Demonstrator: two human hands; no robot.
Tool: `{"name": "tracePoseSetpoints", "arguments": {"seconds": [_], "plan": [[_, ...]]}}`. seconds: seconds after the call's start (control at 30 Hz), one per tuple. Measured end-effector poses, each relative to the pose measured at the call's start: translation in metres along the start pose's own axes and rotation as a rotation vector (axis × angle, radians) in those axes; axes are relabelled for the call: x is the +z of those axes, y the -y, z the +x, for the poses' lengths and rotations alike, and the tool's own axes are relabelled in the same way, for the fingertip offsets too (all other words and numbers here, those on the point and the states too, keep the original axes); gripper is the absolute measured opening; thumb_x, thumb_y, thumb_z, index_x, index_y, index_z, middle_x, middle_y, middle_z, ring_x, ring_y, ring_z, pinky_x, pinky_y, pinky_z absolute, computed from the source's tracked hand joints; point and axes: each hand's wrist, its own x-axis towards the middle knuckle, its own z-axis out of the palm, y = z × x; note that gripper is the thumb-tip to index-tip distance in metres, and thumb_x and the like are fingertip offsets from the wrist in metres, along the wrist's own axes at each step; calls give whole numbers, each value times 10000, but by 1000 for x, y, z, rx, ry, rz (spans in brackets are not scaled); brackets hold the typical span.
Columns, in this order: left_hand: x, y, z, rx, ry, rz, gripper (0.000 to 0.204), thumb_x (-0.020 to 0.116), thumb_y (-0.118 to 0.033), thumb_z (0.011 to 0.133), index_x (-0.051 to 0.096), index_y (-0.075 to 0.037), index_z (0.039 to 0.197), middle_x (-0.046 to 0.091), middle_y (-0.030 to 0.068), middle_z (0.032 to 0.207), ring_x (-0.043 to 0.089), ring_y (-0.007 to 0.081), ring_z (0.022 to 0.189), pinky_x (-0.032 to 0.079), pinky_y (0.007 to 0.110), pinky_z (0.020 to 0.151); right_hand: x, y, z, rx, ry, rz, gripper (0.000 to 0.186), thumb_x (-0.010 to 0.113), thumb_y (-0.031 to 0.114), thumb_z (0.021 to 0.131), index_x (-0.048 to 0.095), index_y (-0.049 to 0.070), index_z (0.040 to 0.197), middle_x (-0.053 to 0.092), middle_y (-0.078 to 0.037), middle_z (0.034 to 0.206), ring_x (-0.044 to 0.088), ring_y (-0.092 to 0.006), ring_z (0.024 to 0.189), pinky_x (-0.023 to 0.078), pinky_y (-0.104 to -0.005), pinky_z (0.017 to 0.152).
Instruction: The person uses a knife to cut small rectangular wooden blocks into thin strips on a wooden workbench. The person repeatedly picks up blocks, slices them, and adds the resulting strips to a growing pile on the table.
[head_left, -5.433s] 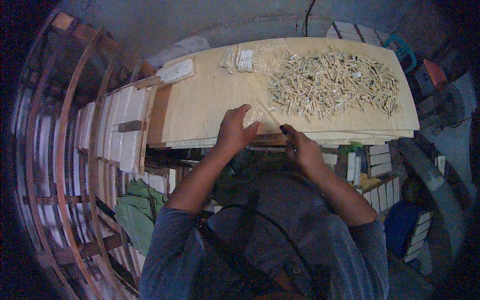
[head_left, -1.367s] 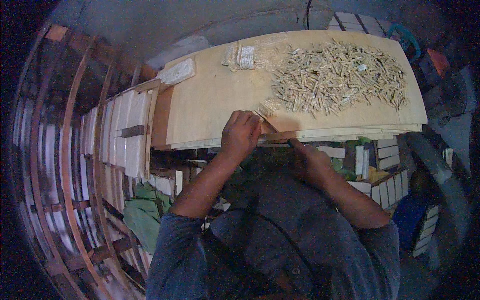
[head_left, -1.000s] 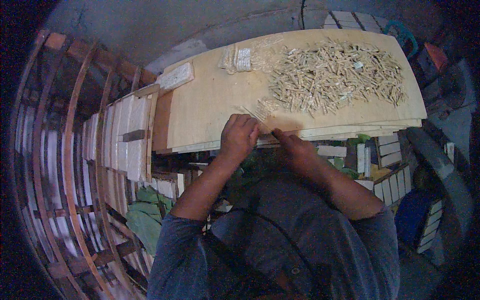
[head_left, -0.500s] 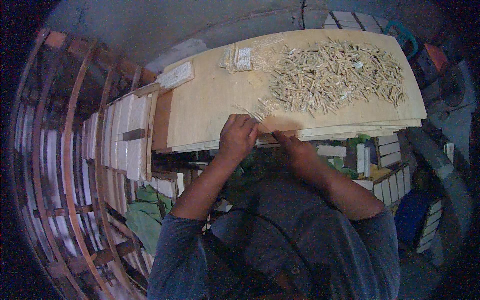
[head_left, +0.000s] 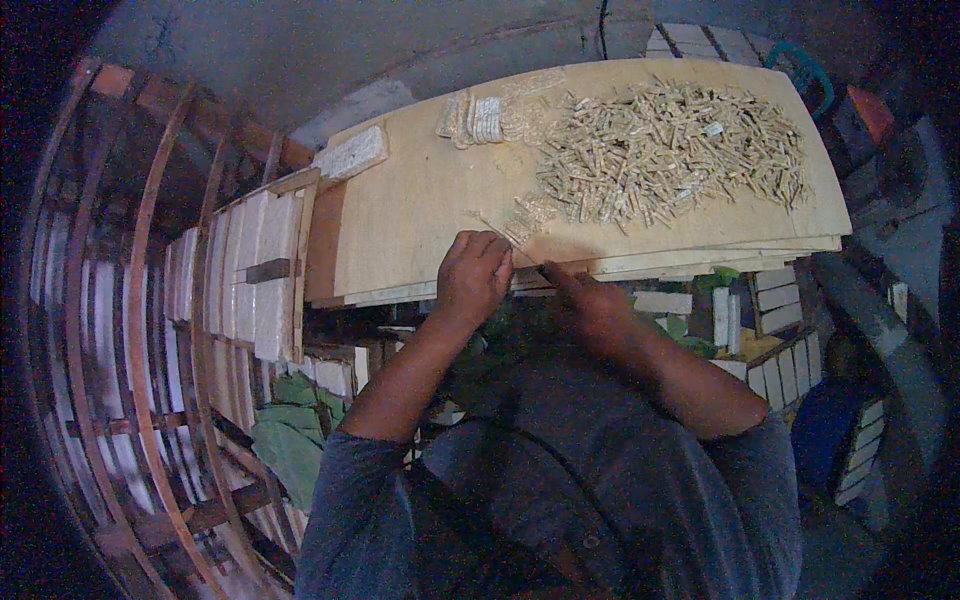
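My left hand [head_left: 474, 272] is closed in a pinch at the front edge of the pale wooden board [head_left: 400, 220]; what its fingers grip is hidden. Close beside it, my right hand [head_left: 596, 308] is wrapped round a thin knife-like tool [head_left: 528, 254], dark at the grip end. The slim pale part of the tool slants up and left towards my left fingertips. Just beyond the hands lies a small group of short pale pieces [head_left: 533, 212]. A wide heap of similar short, stick-like pieces [head_left: 670, 150] covers the right half of the board.
A bundle in clear wrapping [head_left: 487, 120] lies at the board's back, and a white wrapped block [head_left: 352, 152] at its far left corner. Wooden rack bars [head_left: 150, 220] stand at left. Green leaf-like pieces [head_left: 287, 435] and white blocks [head_left: 780, 300] sit below the board.
My left hand has shifted very slightly. The thin tool between the hands sits at a slightly different angle. The heap and the board look the same.
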Motion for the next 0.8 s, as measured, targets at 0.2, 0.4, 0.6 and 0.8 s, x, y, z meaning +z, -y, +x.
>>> {"name": "tracePoseSetpoints", "arguments": {"seconds": [0.2, 0.4, 0.6, 0.8], "plan": [[0, -2, 0, 1, -49, -21, 144, 737, -85, 874, 721, -44, 1011, 684, 113, 1013, 636, 337, 955, 555, 438, 837, 2, -32, -26, 90, 27, -67, 545, 674, 156, 959, 552, 167, 1490, 721, -241, 1197, 723, -435, 1043, 591, -512, 881], [-7, 0, 9, -17, -54, 43, 290, 775, -195, 872, 704, -29, 1099, 667, 163, 1065, 650, 350, 1026, 561, 450, 877, -43, -32, -3, 27, -303, -64, 490, 655, 116, 968, 589, 107, 1453, 736, -244, 1170, 747, -408, 958, 595, -469, 854], [-9, 34, 66, -416, 270, -189, 862, 896, -397, 751, 533, -16, 1434, 603, 245, 1359, 607, 404, 1264, 527, 471, 1044, -91, -21, -22, 137, -489, 43, 481, 634, 102, 973, 584, 88, 1452, 740, -266, 1132, 748, -413, 1003, 590, -470, 872], [38, 41, 132, -357, 710, -107, 1047, 937, -378, 698, 435, 0, 1536, 560, 285, 1467, 578, 414, 1333, 481, 473, 1125, -96, -39, -64, 129, -630, -64, 467, 628, 62, 999, 588, 80, 1464, 768, -200, 1139, 750, -204, 908, 573, -352, 819]]}}
